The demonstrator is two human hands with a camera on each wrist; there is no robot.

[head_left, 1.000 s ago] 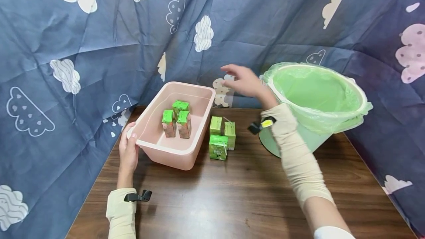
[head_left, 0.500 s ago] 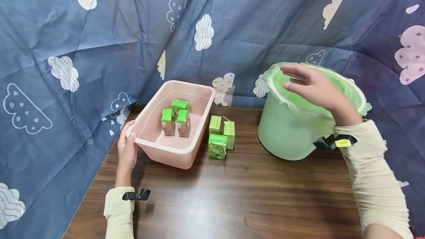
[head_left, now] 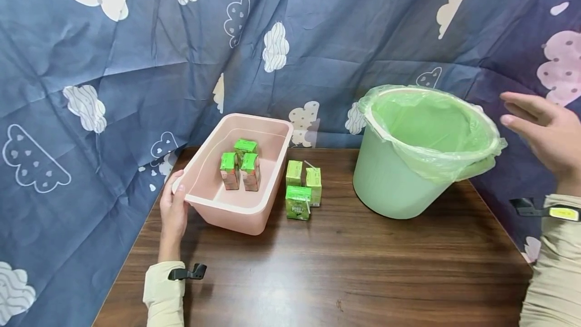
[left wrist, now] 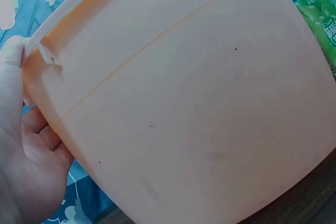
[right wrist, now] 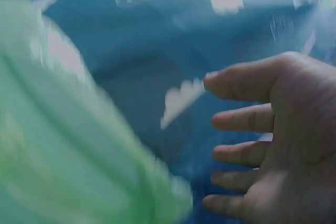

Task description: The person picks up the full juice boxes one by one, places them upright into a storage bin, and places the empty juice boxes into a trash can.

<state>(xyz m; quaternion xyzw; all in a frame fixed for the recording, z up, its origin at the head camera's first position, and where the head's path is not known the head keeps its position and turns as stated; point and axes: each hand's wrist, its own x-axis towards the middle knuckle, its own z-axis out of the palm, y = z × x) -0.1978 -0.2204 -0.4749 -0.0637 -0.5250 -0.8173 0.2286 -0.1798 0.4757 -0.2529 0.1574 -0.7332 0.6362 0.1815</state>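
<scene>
My left hand (head_left: 174, 211) grips the left front corner of a pink plastic tub (head_left: 240, 209), thumb over the rim; the left wrist view shows the tub's wall (left wrist: 199, 98) up close. Inside the tub stand three small drink cartons (head_left: 251, 171) with green tops. My right hand (head_left: 546, 132) is raised in the air to the right of a green bin (head_left: 390, 185), fingers spread and holding nothing. In the right wrist view the fingers of this hand (right wrist: 294, 145) point toward the bin's plastic liner (right wrist: 79, 145).
Three green drink cartons (head_left: 298, 202) stand on the wooden table (head_left: 354, 266) between tub and bin, with straws on some. A pale green liner bag (head_left: 436, 163) hangs over the bin's rim. A blue cloud-patterned cloth (head_left: 354, 39) hangs behind the table.
My right hand has swept from beside the tub, across the bin, to the bin's right side. The left hand keeps its grip on the tub, and the cartons stay put.
</scene>
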